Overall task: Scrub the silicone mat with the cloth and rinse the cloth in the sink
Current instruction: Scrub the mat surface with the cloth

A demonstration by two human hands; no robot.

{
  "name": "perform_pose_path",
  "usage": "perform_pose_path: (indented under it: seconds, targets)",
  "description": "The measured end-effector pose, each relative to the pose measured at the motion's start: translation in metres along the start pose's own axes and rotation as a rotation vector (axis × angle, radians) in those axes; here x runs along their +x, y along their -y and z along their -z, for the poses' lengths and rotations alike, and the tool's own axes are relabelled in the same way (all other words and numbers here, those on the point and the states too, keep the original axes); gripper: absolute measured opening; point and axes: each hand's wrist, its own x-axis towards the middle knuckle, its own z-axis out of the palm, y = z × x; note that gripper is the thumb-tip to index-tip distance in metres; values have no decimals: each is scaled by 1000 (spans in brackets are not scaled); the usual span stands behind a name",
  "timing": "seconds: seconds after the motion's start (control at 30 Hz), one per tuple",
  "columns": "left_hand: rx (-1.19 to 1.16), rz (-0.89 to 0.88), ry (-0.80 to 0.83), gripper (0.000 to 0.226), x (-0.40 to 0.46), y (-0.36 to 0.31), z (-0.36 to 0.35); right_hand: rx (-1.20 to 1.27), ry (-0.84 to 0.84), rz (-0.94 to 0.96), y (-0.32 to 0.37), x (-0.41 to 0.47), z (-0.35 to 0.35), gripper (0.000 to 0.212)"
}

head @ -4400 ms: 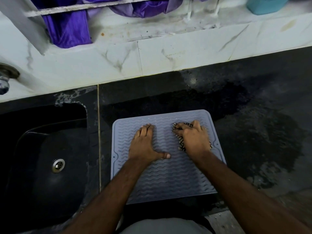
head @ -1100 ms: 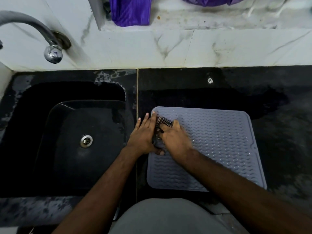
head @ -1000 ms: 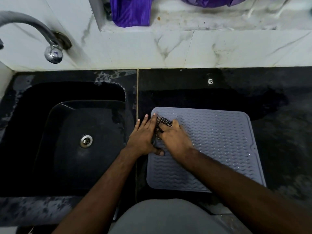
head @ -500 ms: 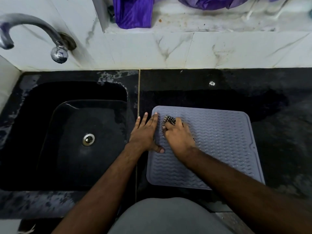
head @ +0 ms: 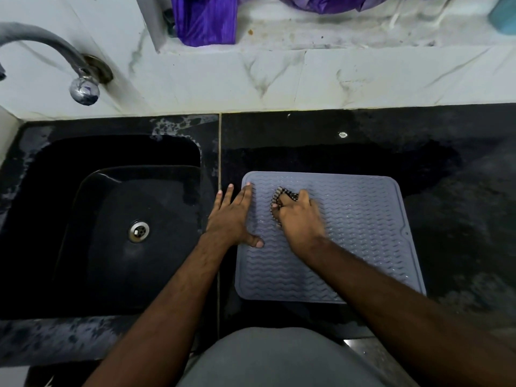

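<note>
Pressing down on the grey mat (head: 349, 233), the right hand (head: 300, 219) has its fingers (head: 303, 196) curled tight round a bunched checked cloth (head: 279, 199), and that cloth sits on the mat's far left part, touching the wavy ribbed surface. Over to the left hand (head: 233, 216): it lies flat with fingers straight and spread, holding nothing, straddling the mat's left edge, the forefinger tip on the mat's far left corner, the thumb on the mat, the outer fingers on the dark desk (head: 460, 219). The two hands are close together but not touching. The mat lies flat on the desk, just right of the black sink (head: 83, 219), with a seam in the stone running between them. Down in the basin a metal drain (head: 138, 231) shows. A curved tap (head: 55, 48) arches from the white marbled wall at upper left, and purple fabric (head: 205, 19) hangs at the top edge. Wet dark patches spread over the desk behind the mat.
</note>
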Motion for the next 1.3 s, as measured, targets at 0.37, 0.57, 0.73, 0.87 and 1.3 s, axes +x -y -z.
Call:
perform_pose_path:
  seconds: [0.37,0.57,0.73,0.87,1.3]
  targets:
    - [-14,1,13,152,0,-3,-3,31,-1,-35,-10,-6,0,34]
    - [-12,2,18,152,0,0,-4,40,21,-58,-35,-21,-9,49]
    - [24,9,-5,146,-5,-1,-7,137,3,-60,-36,-7,-7,36]
    - [132,33,-52,137,-15,-6,-13,222,41,-27,-47,-8,-14,44]
    - [170,82,-97,147,-11,-19,-8,385,-35,169,-2,-6,-7,51]
